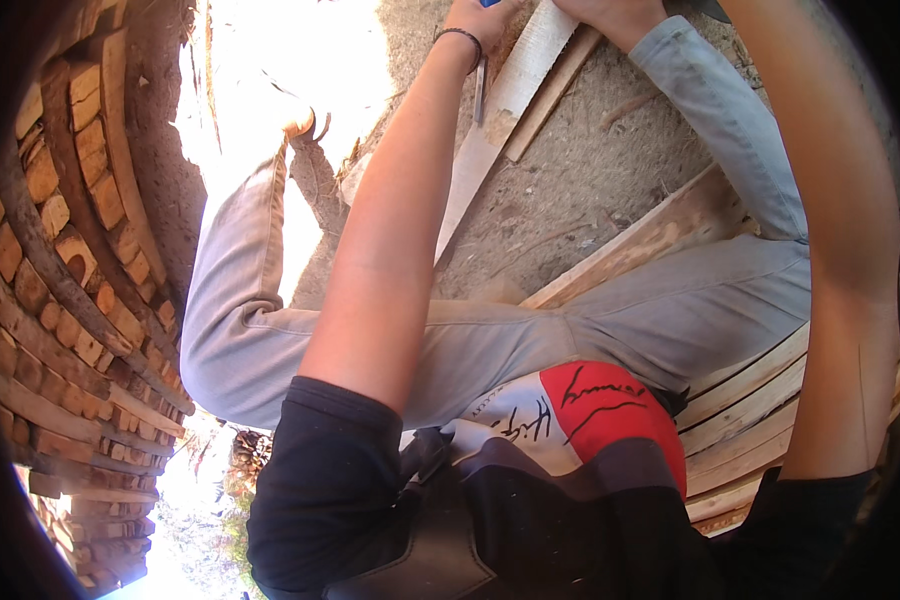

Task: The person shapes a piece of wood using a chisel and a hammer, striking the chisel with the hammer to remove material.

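My left hand (480,22) is at the top edge, partly cut off, its fingers closed around a small blue object (489,3). A slim grey metal rod (480,90) shows below that wrist; whether it joins the blue object I cannot tell. Beside the hand slants a long, tapering flat piece like a saw blade (475,155), whitish above, grey below, with a fine jagged right edge. My bare right foot (610,15) is against its upper end. Up the right side runs my right forearm (840,150), the hand beyond the top edge.
A narrow wooden strip (555,95) lies along the flat piece on rough ground (550,200). A wider board (650,235) rests behind my right leg, and several boards (745,430) lie at lower right. Stacked cut wood (80,260) rises at left.
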The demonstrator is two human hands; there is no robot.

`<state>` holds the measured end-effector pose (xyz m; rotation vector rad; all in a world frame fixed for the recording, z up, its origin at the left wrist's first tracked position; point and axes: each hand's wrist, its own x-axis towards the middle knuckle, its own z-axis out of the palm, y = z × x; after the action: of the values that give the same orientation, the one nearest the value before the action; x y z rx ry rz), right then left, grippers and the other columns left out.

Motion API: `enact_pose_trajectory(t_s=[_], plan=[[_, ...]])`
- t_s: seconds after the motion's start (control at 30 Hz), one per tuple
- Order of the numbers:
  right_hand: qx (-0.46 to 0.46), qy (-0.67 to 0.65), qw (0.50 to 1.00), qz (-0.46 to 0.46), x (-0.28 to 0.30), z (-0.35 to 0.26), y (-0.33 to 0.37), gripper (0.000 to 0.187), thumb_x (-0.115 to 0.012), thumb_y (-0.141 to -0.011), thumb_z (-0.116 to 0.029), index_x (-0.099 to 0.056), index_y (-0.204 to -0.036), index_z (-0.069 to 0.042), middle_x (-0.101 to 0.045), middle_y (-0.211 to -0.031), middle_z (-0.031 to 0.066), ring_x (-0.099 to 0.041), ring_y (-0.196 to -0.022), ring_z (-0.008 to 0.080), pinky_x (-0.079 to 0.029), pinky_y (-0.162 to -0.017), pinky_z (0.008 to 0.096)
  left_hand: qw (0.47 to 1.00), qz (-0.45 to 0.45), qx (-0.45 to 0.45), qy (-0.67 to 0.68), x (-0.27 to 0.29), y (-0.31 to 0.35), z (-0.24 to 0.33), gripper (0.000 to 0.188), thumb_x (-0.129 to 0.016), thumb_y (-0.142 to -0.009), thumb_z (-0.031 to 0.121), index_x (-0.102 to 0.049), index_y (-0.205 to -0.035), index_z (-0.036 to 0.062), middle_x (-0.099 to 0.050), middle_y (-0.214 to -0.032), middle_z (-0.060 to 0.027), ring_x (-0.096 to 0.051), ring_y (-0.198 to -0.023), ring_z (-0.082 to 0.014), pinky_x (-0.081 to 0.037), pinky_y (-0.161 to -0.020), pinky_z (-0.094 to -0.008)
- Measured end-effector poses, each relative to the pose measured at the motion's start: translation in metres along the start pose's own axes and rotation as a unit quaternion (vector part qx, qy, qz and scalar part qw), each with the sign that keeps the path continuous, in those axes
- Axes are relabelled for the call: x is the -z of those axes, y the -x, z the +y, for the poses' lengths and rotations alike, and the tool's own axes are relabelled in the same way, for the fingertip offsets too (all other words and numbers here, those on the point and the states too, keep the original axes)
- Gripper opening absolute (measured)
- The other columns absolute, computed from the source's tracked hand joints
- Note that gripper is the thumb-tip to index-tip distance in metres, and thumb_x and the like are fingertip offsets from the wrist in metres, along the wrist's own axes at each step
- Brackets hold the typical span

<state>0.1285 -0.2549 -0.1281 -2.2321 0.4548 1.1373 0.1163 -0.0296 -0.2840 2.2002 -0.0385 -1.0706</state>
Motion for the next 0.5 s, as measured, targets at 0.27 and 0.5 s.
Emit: enact_pose_trajectory(t_s=[0.27, 0.5], plan=[[-0.013, 0.027, 0.998, -0.046, 0.004, 0.000, -0.001, 0.024, -0.061, -0.099, -0.023, -0.072, -0.111, -0.005, -0.071, -0.086, 0.0116, -0.066, -0.071, 0.0213, -0.053, -0.060, 0.0380, 0.999, 0.018, 0.004, 0.026, 0.001, -0.007, -0.004, 0.062, -0.069, -0.092, 0.056, -0.072, -0.105, -0.0048, -0.071, -0.090, -0.0123, -0.065, -0.080, -0.0203, -0.053, -0.072, -0.0384], [0.048, 0.124, 0.991, 0.021, -0.005, -0.001, -0.046, 0.024, -0.058, -0.100, -0.021, -0.070, -0.115, -0.007, -0.075, -0.098, 0.0113, -0.071, -0.079, 0.0206, -0.055, -0.066, 0.0382, 0.999, 0.035, -0.029, 0.002, 0.006, 0.003, 0.001, 0.060, -0.069, -0.092, 0.054, -0.071, -0.104, -0.0052, -0.071, -0.087, -0.0128, -0.065, -0.079, -0.0212, -0.052, -0.073, -0.0394]])
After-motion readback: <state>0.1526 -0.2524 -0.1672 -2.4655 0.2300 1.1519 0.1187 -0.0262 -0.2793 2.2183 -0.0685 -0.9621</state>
